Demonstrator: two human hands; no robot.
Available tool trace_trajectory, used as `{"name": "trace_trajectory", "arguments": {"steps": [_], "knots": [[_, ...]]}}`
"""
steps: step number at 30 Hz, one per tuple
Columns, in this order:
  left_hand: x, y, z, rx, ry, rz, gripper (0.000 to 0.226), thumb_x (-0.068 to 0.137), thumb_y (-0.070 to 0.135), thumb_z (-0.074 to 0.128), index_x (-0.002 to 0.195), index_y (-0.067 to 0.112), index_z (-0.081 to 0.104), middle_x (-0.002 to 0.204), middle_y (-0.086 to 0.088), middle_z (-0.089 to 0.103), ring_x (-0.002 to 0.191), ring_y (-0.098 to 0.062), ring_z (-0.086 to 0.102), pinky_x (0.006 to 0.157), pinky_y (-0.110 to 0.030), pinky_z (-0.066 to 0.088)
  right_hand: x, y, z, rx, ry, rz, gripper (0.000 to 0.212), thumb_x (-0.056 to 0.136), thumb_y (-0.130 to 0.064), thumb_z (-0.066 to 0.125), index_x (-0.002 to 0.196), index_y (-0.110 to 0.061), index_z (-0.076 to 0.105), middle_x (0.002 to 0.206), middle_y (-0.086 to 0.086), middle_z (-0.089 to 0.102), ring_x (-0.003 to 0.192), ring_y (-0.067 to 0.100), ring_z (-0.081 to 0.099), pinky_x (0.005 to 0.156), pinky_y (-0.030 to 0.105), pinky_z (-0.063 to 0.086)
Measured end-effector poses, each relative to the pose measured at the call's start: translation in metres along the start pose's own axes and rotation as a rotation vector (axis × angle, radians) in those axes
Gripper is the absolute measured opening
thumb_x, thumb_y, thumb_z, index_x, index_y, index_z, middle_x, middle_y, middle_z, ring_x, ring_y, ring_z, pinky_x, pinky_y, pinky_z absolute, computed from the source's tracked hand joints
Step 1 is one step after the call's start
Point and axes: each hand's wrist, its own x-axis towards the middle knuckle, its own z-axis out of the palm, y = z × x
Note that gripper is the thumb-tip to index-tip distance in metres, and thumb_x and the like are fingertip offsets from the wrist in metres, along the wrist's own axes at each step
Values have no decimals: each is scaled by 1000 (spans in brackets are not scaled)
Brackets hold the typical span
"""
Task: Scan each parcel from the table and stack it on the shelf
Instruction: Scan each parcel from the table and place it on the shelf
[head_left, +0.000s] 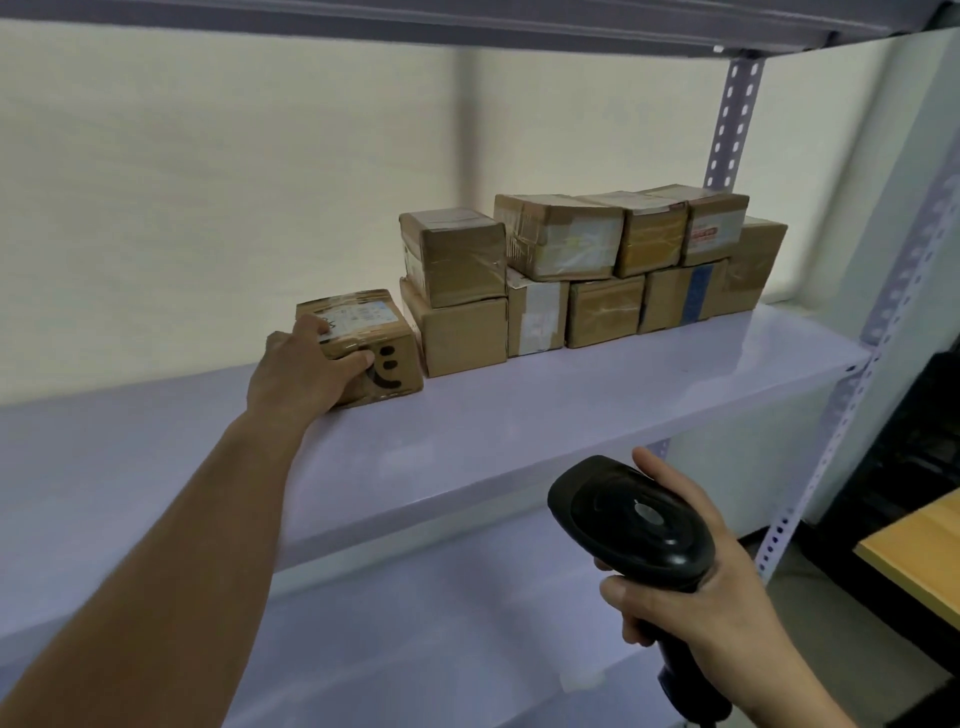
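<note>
Backdrop: pale cream blind behind a lavender metal rack, with a perforated upright post (730, 119) at its right back corner.
Parcel (387, 332): small brown carton with a white label on top and a black smiley face drawn on its front. It sits on the shelf (519, 415) toward the back edge, left of centre and a little askew.
Left hand (301, 369): reaches in from the lower left and holds the parcel by its left end, fingers over the top label and thumb pressed on the front face.
Stacked parcels (587, 270): taped brown cartons in two layers along the back edge, running to the right back corner. The nearest one is just beside the held parcel; whether they touch cannot be told.
Scanner (631, 519): black handheld unit, below and in front of the shelf's front edge, head tilted up and to the left.
Right hand (696, 608): fingers wrapped round the scanner's handle, thumb lying along the right side of its head.
Lower shelf (441, 623): same lavender colour, under the first.
Table (919, 545): wooden corner at the right edge of view.
</note>
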Motion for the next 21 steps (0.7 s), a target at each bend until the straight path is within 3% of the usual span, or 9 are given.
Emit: {"name": "trace_trajectory", "arguments": {"steps": [12, 16, 21], "knots": [[21, 2, 13, -19, -4, 24, 66, 86, 44, 66, 140, 18, 39, 138, -18, 41, 124, -37, 46, 99, -43, 38, -8, 4, -16, 13, 53, 2, 97, 65, 22, 75, 113, -61, 59, 109, 12, 67, 51, 37, 58, 50, 36, 53], [15, 3, 13, -86, -4, 15, 80, 85, 43, 68, 149, 19, 26, 146, -19, 33, 132, -37, 38, 105, -47, 34, -17, 2, -26, 10, 55, -18, 97, 65, 21, 75, 116, -59, 58, 110, 12, 66, 51, 38, 58, 50, 37, 54], [-15, 23, 13, -201, 268, 93, 83, 86, 49, 64, 151, 19, 22, 154, -8, 24, 140, -27, 29, 107, -49, 33, -32, -1, -50, -4, 81, -55, 96, 66, 19, 76, 117, -60, 57, 105, 8, 68, 55, 37, 60, 51, 39, 54]]}}
